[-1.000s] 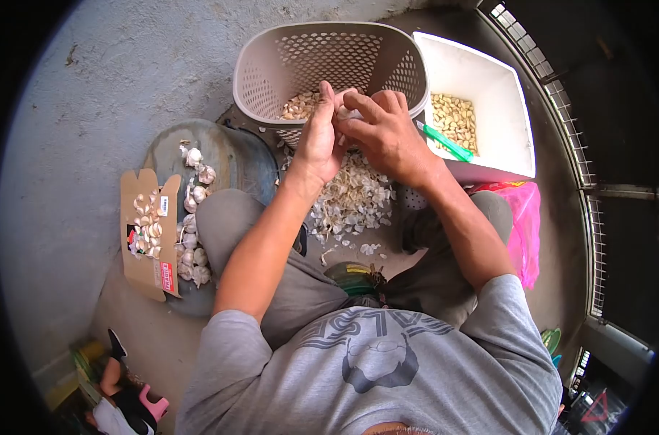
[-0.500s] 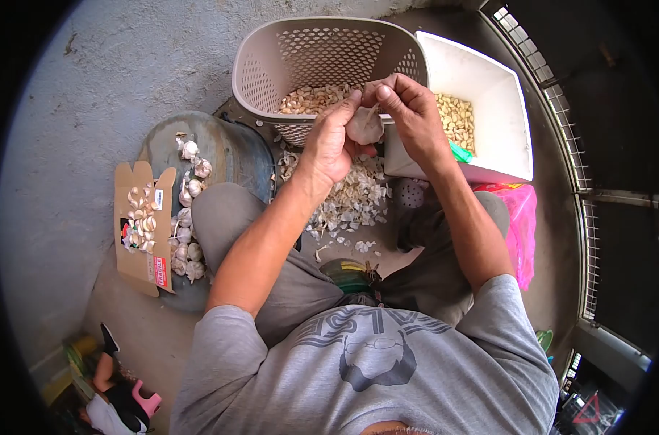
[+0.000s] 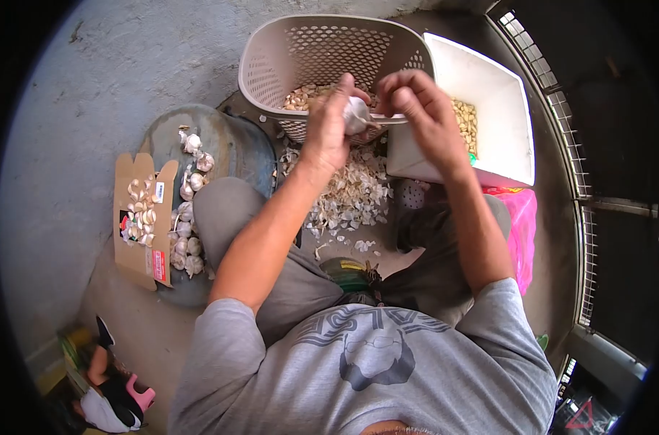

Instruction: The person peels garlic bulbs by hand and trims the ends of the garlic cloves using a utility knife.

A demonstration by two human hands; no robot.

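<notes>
My left hand (image 3: 330, 125) is closed around a garlic bulb (image 3: 356, 116) in front of the grey perforated basket (image 3: 268, 101), which holds loose cloves. To its right, near the basket's rim, my right hand (image 3: 429, 116) has curled fingers, apart from the bulb; whether they pinch anything is too small to tell. Below both hands, a heap of papery garlic skins (image 3: 349, 196) covers the floor. More whole bulbs (image 3: 192, 246) and a cardboard piece (image 3: 131, 268) bearing loose cloves lie at the left.
A white foam box (image 3: 499, 109) with peeled cloves and a partly visible green object (image 3: 473, 159) stands at the right. Nearby is a pink bag (image 3: 521, 232). A blue-grey rounded surface (image 3: 231, 141) is at the left. Another person (image 3: 112, 399) shows at the lower left.
My right hand has come away from the bulb to the right, while my left hand still holds it. The green knife handle seen earlier is now mostly covered by my right hand and arm.
</notes>
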